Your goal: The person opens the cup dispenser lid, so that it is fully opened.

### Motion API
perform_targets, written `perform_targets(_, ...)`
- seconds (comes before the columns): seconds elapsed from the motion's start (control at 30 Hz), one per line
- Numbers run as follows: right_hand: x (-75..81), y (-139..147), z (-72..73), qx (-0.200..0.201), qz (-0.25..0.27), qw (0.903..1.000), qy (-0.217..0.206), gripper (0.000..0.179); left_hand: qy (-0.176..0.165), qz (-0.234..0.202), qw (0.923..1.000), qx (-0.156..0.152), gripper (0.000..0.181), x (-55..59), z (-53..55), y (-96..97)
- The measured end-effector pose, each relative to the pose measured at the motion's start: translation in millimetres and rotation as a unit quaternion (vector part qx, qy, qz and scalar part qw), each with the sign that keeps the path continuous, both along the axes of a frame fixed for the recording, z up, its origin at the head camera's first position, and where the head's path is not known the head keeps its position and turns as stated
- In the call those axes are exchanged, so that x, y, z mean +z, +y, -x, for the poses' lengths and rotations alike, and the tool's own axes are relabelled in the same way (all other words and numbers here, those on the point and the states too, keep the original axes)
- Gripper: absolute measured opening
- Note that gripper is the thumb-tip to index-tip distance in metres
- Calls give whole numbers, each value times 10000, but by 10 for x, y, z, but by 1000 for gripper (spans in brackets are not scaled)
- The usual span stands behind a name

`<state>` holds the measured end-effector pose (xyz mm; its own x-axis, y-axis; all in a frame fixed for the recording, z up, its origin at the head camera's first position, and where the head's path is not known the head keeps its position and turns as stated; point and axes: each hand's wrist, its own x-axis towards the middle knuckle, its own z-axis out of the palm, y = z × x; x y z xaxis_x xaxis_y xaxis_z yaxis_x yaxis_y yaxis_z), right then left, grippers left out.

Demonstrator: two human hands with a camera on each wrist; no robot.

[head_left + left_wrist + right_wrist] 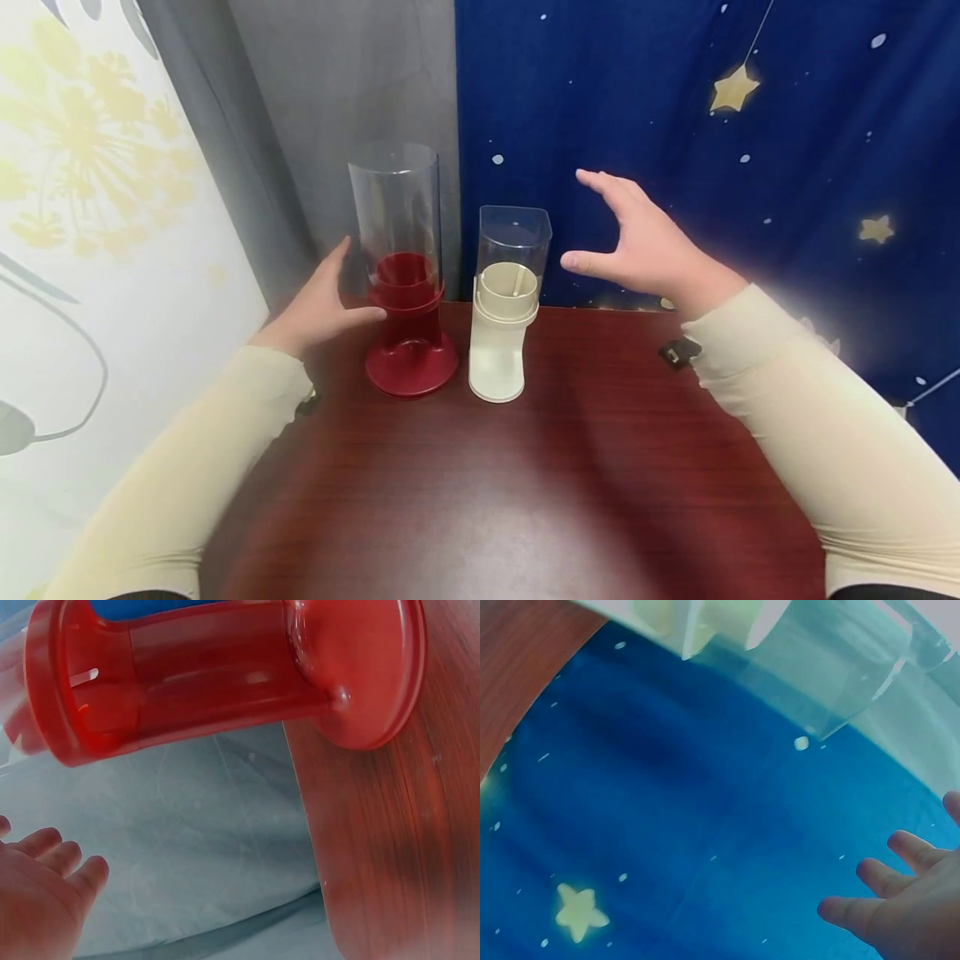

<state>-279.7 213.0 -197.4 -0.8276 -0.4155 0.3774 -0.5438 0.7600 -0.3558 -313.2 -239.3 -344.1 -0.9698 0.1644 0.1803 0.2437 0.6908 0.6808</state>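
A red stand (pixel 412 367) with a round base and a ring collar holds a tall clear cylinder (pixel 397 208). Just right of it, a cream stand (pixel 497 358) carries a shorter clear container (pixel 516 232). My left hand (pixel 317 307) is raised at the red stand's left side, fingers extended and thumb spread toward the collar. In the left wrist view, a gap separates its fingers from the red stand (pixel 210 675). To the right of the cream stand, my right hand (pixel 648 242) hovers in the air, fingers and thumb spread apart, holding nothing.
Both stands rest near the back edge of a dark red wooden table (pixel 450 483). Behind it hang a grey curtain (pixel 300 83) and a blue star-printed curtain (pixel 637 100). A white patterned surface (pixel 112 292) rises along the left.
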Motion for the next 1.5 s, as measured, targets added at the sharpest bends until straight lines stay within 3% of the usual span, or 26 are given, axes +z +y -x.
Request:
perform_targets(0.17,94,-246,9,202,205,9996,-17,103,-132,-308,9993,154,135,-63,-12,71)
perform_targets(0.4,152,-572,37,461,384,9981,-130,101,51,-705,9974,150,132,-158,43,159)
perform_targets(0.67,151,-910,143,455,547,9968,-366,101,248,-1198,9925,-1,134,-253,120,245)
perform_targets(0.9,196,-1152,231,300,584,9968,-455,105,307,-1537,9873,268,139,-348,130,306)
perform_targets(1.2,260,-1521,350,203,797,9943,-682,108,626,-1912,9788,394,141,-490,169,387)
perform_targets(1.5,257,-1846,406,220,1185,9875,-1020,108,657,-2194,9720,533,137,-559,149,460)
